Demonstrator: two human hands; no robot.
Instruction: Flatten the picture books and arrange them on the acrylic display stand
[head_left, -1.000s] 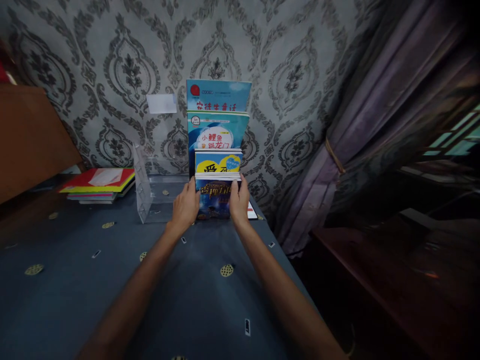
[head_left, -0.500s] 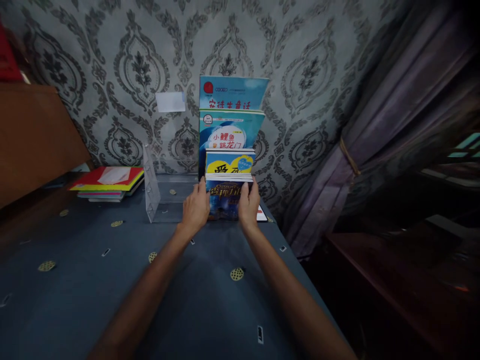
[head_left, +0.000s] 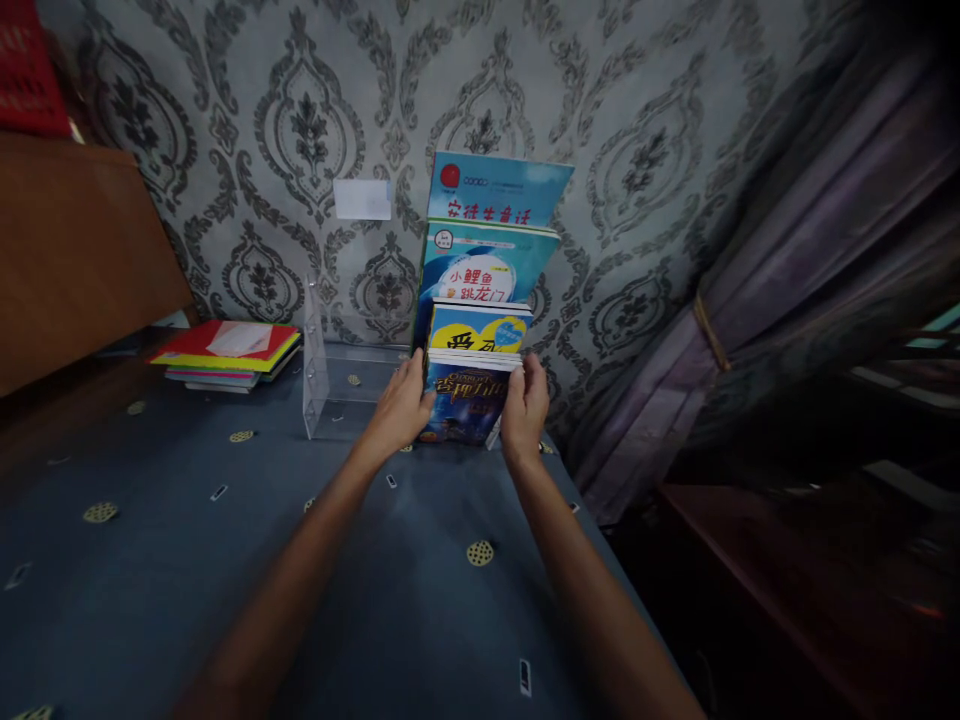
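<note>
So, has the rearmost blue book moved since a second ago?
Yes: the rearmost blue book has shifted right at its top, judged against the patterned wallpaper behind.

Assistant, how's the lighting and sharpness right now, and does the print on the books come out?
Head view: dim light overall, darkest toward the right edge; head view: the curtain looks soft and smeared at its outer side; head view: large print on the books is legible, the smallest is not.
</note>
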